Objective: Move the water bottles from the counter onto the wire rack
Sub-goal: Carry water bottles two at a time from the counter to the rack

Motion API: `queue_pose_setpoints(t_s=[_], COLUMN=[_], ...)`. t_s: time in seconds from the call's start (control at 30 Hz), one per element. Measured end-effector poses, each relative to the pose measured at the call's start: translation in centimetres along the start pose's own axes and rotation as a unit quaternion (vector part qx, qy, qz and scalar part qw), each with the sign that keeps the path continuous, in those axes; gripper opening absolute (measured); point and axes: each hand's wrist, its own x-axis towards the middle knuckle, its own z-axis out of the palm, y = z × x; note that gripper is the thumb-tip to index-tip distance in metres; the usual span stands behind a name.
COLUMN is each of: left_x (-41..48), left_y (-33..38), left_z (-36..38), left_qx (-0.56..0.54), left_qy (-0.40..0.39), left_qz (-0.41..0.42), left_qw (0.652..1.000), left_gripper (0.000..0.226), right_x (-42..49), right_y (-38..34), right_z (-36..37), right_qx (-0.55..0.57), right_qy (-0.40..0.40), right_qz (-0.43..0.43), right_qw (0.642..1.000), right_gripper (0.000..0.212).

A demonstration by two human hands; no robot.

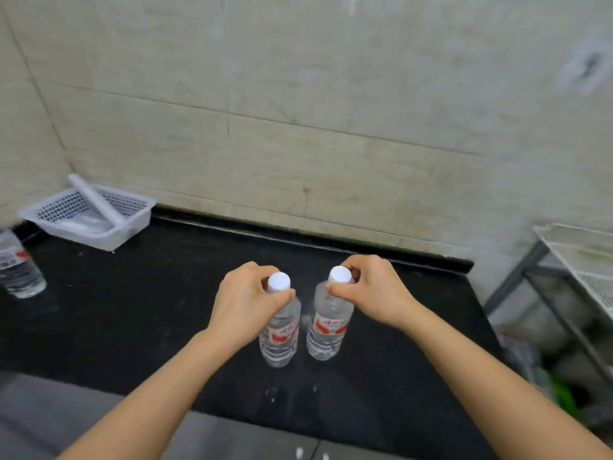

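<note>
Black stone counter point(132, 310), glossy, fills the view from 9 o'clock to 4 o'clock, backed by a pale tiled wall point(298, 111). Item one: left bottle point(280, 336), clear plastic, red label, white cap, upright at dead centre; the left hand point(247, 303) pinches its neck just under the cap, fingers curled round it. Item two: right bottle point(326, 330), same make, upright just beside the first without touching it; the right hand point(371, 290) grips its neck in the same way. Whether either base rests on the counter or hangs just above it is hard to tell; faint reflections lie below at 6 o'clock. Item three: third bottle point(18, 263), at 9 o'clock on the counter, well apart from the pair, cut off by the frame edge so its cap is out of sight. Item four: white perforated basket point(139, 217), at 10 o'clock against the wall, with a white bar point(96, 200) leaning across its rim; its other contents are blurred. Item five: wire rack point(577, 257), grey metal, at 3 o'clock beyond the counter's end, only partly in view. Beneath it, at 4 o'clock, a green object point(564, 396), too blurred to identify. Nothing stands on the counter between the held bottles and the rack.
</note>
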Motion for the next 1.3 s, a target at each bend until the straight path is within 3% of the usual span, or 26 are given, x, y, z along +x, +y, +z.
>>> queue_pose_setpoints(t_s=[0.37,0.73,0.87,1.13,1.3], left_x=[-2.1,2.6,4.9,7.9,8.4], left_y=[21.4,38.5,43.6,53.1,57.1], left_z=[10.5,19.2,23.4,32.4,38.0], left_qx=[-0.126,-0.242,-0.264,-0.296,-0.294], left_qy=[-0.074,-0.16,-0.182,-0.234,-0.236], left_qz=[0.136,0.242,0.26,0.293,0.292], left_qw=[0.98,0.926,0.911,0.879,0.879], left_gripper=[0.019,0.012,0.016,0.014,0.013], right_x=[-12.8,-16.0,-15.5,-14.5,-14.1], right_y=[11.0,17.9,21.2,29.4,34.3], right_z=[-18.7,-35.0,-40.2,-48.1,-52.2], right_qx=[0.01,-0.025,-0.038,-0.052,-0.052], right_qy=[0.17,0.311,0.33,0.355,0.368], right_qz=[0.068,0.075,0.073,0.098,0.119], right_qw=[0.983,0.947,0.94,0.928,0.921], right_gripper=[0.029,0.036,0.032,0.047,0.034])
